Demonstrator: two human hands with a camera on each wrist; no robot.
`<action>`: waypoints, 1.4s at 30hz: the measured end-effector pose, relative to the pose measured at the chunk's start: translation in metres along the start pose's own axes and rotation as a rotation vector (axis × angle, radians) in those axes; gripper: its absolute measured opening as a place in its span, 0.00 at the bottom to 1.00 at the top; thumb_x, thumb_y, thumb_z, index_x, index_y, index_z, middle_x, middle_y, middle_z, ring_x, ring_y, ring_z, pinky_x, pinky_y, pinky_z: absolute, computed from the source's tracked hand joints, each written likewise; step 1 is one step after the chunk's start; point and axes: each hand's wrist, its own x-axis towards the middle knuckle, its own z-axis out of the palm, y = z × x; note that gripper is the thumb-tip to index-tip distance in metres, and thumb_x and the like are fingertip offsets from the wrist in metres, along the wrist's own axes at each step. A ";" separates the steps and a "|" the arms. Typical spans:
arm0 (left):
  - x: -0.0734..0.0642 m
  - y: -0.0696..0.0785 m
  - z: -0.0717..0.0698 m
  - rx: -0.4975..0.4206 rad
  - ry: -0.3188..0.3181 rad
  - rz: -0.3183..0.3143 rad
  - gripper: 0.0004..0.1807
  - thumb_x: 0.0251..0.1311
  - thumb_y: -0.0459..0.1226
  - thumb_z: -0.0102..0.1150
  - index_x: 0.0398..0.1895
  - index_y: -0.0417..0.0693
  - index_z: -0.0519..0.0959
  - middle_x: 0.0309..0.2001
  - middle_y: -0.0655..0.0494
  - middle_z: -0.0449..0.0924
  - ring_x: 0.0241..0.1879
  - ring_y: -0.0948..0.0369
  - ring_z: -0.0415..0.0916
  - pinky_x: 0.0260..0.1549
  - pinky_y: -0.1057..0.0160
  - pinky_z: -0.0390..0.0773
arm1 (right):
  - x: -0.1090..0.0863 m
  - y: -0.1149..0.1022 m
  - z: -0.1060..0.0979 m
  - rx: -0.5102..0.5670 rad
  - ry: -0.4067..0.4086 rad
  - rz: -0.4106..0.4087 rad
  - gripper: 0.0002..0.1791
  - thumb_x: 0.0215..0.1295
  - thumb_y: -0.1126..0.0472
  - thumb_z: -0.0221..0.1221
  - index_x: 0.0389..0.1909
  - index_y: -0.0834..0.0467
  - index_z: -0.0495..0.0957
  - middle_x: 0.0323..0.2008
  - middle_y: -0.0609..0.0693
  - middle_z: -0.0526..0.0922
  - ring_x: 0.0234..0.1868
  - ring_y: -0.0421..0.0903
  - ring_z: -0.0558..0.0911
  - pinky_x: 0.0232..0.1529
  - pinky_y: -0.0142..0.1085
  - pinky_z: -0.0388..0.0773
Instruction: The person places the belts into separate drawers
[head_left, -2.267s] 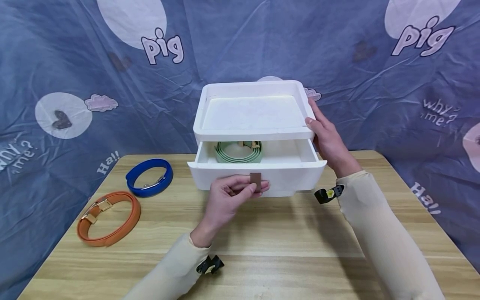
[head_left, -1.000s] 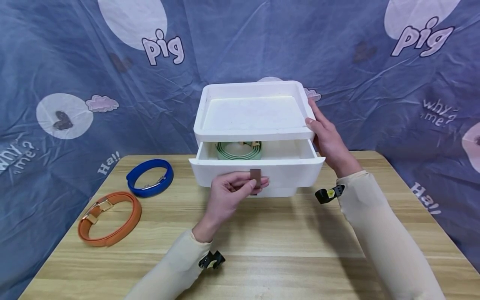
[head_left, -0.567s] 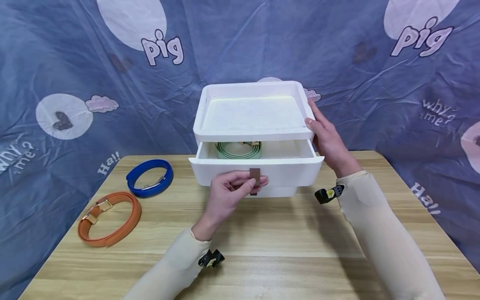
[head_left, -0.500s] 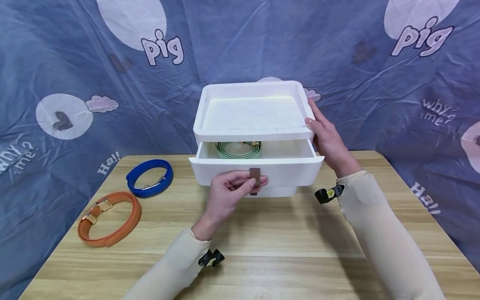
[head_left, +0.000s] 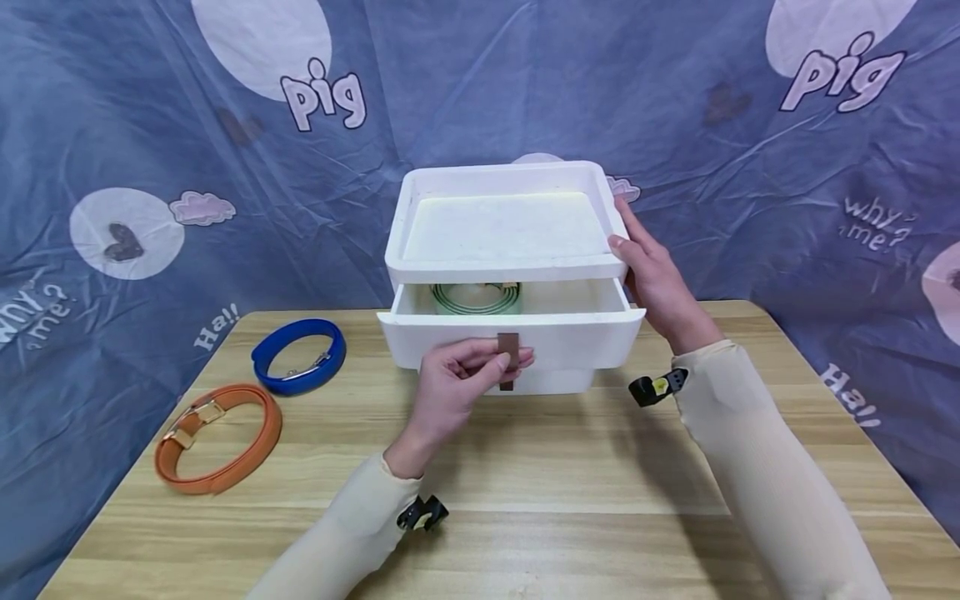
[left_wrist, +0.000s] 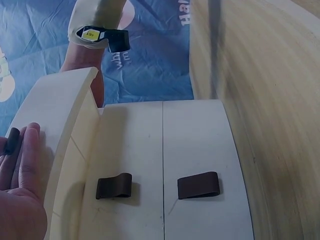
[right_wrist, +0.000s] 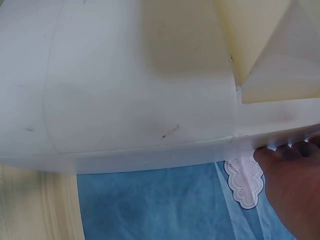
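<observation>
A white drawer unit point(head_left: 510, 221) with a tray-like top stands on the table. Its top drawer point(head_left: 577, 342) is partly pulled out, and a coiled green belt point(head_left: 477, 305) lies inside at the left. With thumb and fingers, my left hand point(head_left: 453, 379) pinches the brown pull tab point(head_left: 508, 346) on that drawer's front; the tab also shows in the left wrist view point(left_wrist: 12, 140). My right hand point(head_left: 660, 279) grips the unit's right top rim, its thumb on the edge and fingers along the side. The right wrist view shows that hand point(right_wrist: 295, 185) at the unit's edge.
Left of the unit, a coiled blue belt point(head_left: 300, 357) and a coiled orange belt point(head_left: 217, 437) lie on the wooden table point(head_left: 547, 517). Two lower drawers with brown tabs point(left_wrist: 114, 186) appear shut. A blue printed cloth point(head_left: 465, 83) hangs behind.
The top drawer has slid slightly inward, with my left hand moving along on its tab. Less of the green belt shows now. My right hand stays in place on the rim.
</observation>
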 end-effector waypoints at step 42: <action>0.012 -0.002 -0.004 0.006 -0.010 -0.003 0.10 0.64 0.23 0.57 0.46 0.23 0.79 0.44 0.35 0.83 0.45 0.44 0.82 0.45 0.50 0.84 | 0.001 0.000 0.000 0.065 -0.022 -0.030 0.35 0.78 0.54 0.46 0.79 0.45 0.41 0.77 0.51 0.48 0.59 0.48 0.70 0.51 0.28 0.77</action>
